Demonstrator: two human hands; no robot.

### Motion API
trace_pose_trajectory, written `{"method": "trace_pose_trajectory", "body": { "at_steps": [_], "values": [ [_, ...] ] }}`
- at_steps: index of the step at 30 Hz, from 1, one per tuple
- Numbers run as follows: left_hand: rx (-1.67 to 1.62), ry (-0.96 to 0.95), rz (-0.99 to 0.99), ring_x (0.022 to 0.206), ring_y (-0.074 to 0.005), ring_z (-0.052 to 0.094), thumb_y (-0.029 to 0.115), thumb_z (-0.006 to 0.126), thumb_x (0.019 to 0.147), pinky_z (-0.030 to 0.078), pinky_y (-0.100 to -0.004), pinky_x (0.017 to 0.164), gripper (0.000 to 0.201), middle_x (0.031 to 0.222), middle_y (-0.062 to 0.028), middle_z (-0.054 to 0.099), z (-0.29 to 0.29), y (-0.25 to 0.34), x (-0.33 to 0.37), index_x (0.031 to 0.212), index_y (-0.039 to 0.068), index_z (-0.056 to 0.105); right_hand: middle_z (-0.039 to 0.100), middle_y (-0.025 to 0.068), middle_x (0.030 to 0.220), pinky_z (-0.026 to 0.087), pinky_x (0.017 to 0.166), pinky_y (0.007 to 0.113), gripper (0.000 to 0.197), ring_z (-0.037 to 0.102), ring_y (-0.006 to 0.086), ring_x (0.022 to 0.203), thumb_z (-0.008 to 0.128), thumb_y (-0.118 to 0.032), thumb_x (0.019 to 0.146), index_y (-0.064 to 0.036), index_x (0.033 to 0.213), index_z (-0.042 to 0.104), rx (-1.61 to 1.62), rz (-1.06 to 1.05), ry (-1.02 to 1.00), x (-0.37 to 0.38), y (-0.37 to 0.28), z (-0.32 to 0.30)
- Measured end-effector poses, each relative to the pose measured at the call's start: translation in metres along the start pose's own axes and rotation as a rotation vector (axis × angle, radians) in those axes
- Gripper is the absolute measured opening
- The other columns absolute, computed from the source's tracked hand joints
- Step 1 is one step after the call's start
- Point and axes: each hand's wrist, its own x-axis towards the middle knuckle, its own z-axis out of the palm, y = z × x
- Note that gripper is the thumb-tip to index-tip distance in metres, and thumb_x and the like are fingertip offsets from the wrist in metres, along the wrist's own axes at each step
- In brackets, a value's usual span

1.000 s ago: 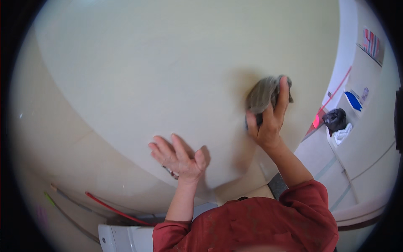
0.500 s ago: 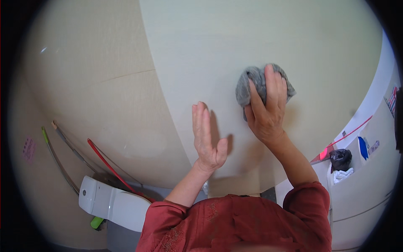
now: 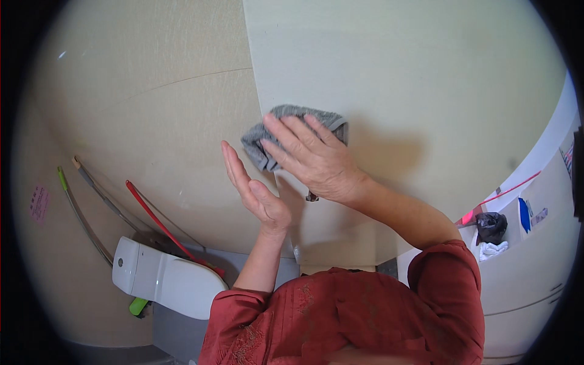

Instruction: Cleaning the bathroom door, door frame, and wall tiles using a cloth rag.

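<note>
A crumpled grey cloth [image 3: 292, 111] lies against a pale, smooth upright panel [image 3: 413, 67], at the panel's left edge beside the beige wall [image 3: 164, 121]. My right hand [image 3: 325, 163] presses the cloth there with fingers spread across it, pointing up and left. My left hand [image 3: 258, 194] is raised just left of the cloth, fingers stretched upward and thumb apart, with nothing in it. Whether its fingertips touch the wall I cannot tell. Just below my right hand a small dark metal fitting [image 3: 312, 196] shows on the panel, partly hidden.
At lower left stands a white toilet [image 3: 194, 289]. Long handles lean on the wall behind it: a red one [image 3: 159, 224], a grey one [image 3: 100, 204] and a green-tipped one [image 3: 78, 210]. At right, a black plastic bag [image 3: 491, 228] and a white cloth [image 3: 491, 250] sit on a ledge.
My right hand has moved the cloth left across the panel to its edge, and its wrist has turned. My left hand has shifted left. The panel edge now appears further right.
</note>
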Motion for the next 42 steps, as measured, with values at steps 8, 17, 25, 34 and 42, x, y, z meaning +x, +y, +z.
{"method": "trace_pose_trajectory", "body": {
  "at_steps": [8, 17, 25, 34, 42],
  "values": [
    [0.078, -0.035, 0.098, 0.142, -0.0407, 0.020, 0.036, 0.025, 0.102, 0.018, -0.0475, 0.115, 0.063, 0.152, -0.0281, 0.020, -0.012, -0.005, -0.006, 0.146, -0.009, 0.022, 0.052, 0.0065, 0.139, 0.032, 0.109, 0.040, 0.039, 0.051, 0.0195, 0.120, 0.054, -0.016, 0.081, -0.0133, 0.119, 0.064, -0.048, -0.024, -0.152, -0.080, 0.013, -0.024],
    [0.083, -0.106, 0.103, 0.143, -0.0412, 0.019, 0.038, 0.025, 0.102, 0.017, -0.0472, 0.115, 0.065, 0.153, -0.0289, 0.018, 0.019, -0.008, -0.013, 0.146, -0.010, 0.021, 0.051, 0.0023, 0.139, 0.029, 0.110, 0.037, 0.037, 0.051, 0.0149, 0.118, 0.053, -0.018, 0.086, -0.0142, 0.122, 0.062, -0.016, 0.022, -0.260, -0.152, -0.020, -0.001],
    [0.010, -0.052, 0.001, 0.145, -0.0302, 0.018, 0.044, 0.020, 0.103, 0.018, -0.0455, 0.116, 0.065, 0.156, -0.0178, 0.020, 0.025, 0.001, -0.012, 0.149, -0.003, 0.019, 0.053, 0.0055, 0.136, 0.033, 0.111, 0.038, 0.031, 0.051, 0.0169, 0.120, 0.054, -0.016, 0.085, -0.0105, 0.114, 0.063, 0.192, -0.063, -0.218, -0.161, -0.032, 0.013],
    [-0.093, 0.044, -0.044, 0.145, -0.0288, 0.017, 0.048, 0.021, 0.102, 0.014, -0.0475, 0.117, 0.067, 0.156, -0.0158, 0.020, 0.003, 0.018, 0.002, 0.149, 0.001, 0.021, 0.057, 0.0181, 0.127, 0.039, 0.107, 0.042, 0.018, 0.049, 0.0293, 0.124, 0.059, -0.011, 0.079, 0.0010, 0.092, 0.065, 0.594, -0.014, -0.088, -0.098, -0.068, 0.001],
    [-0.113, 0.099, 0.073, 0.146, -0.0289, 0.015, 0.048, 0.023, 0.101, 0.012, -0.0463, 0.116, 0.067, 0.156, -0.0153, 0.020, -0.001, 0.035, 0.005, 0.149, 0.002, 0.021, 0.049, 0.0198, 0.137, 0.040, 0.106, 0.040, 0.031, 0.050, 0.0295, 0.125, 0.060, -0.009, 0.074, 0.0062, 0.101, 0.064, 0.427, 0.175, -0.093, -0.105, -0.118, 0.075]
  ]
}}
